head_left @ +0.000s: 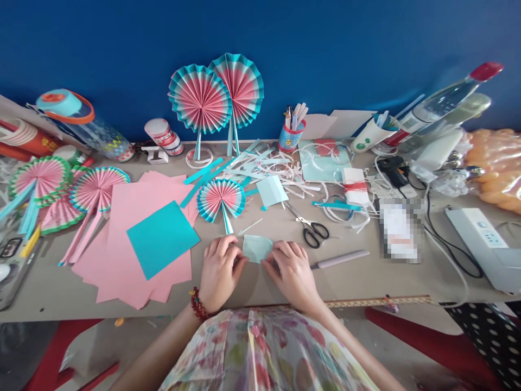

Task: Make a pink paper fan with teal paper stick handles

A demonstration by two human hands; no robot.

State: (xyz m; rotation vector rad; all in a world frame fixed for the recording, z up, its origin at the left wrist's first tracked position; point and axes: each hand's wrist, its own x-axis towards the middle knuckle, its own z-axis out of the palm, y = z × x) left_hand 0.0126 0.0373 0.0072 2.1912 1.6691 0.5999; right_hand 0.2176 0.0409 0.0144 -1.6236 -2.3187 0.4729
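Note:
A small pale mint piece of paper (pixel 258 248) lies near the table's front edge between my hands. My left hand (pixel 222 269) pinches its left side between thumb and curled fingers. On the other side, my right hand (pixel 291 270) grips the right edge, thumb turned inward. Just beyond the paper is a small pleated paper fan (pixel 221 201) in pink, white and teal with a pale handle. Black-handled scissors (pixel 312 231) rest beyond my right hand, and a grey-handled knife-like tool (pixel 342 259) lies to its right. A thin white stick (pixel 250 226) sits behind the mint paper.
Pink sheets (pixel 163 187) with a teal square (pixel 163 239) on top lie left. Two large fans (pixel 200 103) lean against the blue wall. Paper strips (pixel 260 165) are scattered behind. A glue gun (pixel 393 171), cables and a power strip (pixel 480 233) are at right.

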